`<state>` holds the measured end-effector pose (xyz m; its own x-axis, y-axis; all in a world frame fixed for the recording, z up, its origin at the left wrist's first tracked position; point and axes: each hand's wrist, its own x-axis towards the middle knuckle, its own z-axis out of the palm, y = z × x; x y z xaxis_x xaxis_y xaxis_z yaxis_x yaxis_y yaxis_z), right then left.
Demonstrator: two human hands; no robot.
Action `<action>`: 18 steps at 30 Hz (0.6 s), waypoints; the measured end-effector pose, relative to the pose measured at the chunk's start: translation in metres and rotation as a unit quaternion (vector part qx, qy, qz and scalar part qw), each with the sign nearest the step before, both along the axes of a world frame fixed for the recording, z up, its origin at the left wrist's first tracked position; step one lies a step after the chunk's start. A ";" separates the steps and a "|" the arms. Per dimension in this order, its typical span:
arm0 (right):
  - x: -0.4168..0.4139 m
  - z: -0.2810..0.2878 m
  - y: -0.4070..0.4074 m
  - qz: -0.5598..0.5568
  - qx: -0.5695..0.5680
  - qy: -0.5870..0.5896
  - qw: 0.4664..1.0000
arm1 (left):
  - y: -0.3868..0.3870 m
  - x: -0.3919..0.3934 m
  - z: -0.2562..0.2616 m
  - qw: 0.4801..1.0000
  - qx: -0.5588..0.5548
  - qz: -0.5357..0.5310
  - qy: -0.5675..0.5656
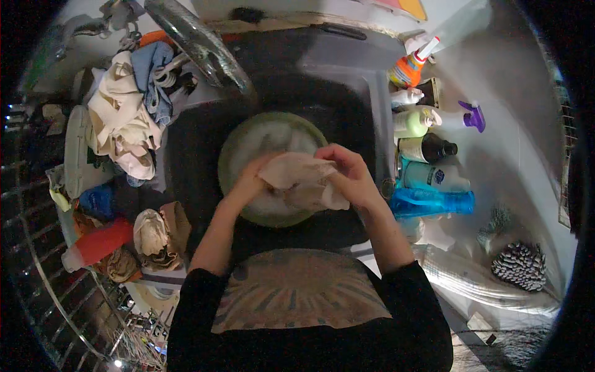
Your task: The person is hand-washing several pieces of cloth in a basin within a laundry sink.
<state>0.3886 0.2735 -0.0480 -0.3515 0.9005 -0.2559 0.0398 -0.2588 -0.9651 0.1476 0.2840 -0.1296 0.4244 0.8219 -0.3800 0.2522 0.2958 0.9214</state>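
Observation:
A pale wet cloth [297, 173] is stretched between my two hands over a round green basin [225, 200] of cloudy, sudsy water. My left hand [255, 179] holds the cloth's left side, its fingers partly hidden behind the fabric. At the cloth's upper right, my right hand [346, 169] pinches the edge between thumb and fingers. The basin stands inside a dark sink [344, 100]. A patterned cloth [302, 288] lies across my front, below the basin.
Crumpled cream cloths [118, 116] and a blue denim cloth [155, 88] lie left, near a red bottle [100, 244]. Along the right edge stand a green pump bottle [413, 123], a dark bottle [425, 148] and a blue bottle [432, 202]. A metal faucet [200, 44] reaches over the sink.

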 end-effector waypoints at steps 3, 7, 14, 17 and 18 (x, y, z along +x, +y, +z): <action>-0.003 -0.028 0.013 0.046 0.086 -0.052 0.994 | 0.004 -0.014 -0.006 0.993 -0.052 0.092 -0.047; -0.011 -0.125 0.014 0.050 0.227 -0.235 0.944 | 0.011 -0.011 0.000 0.968 0.063 0.184 -0.157; -0.058 -0.200 0.019 0.000 0.080 -0.047 0.996 | 0.019 0.001 0.059 0.981 0.021 0.123 -0.147; -0.070 -0.184 0.024 -0.062 0.068 -0.061 0.994 | 0.022 -0.003 0.062 0.976 0.048 0.075 -0.197; -0.064 -0.180 0.028 -0.029 -0.010 -0.122 0.992 | 0.022 -0.001 0.067 0.977 0.065 0.080 -0.186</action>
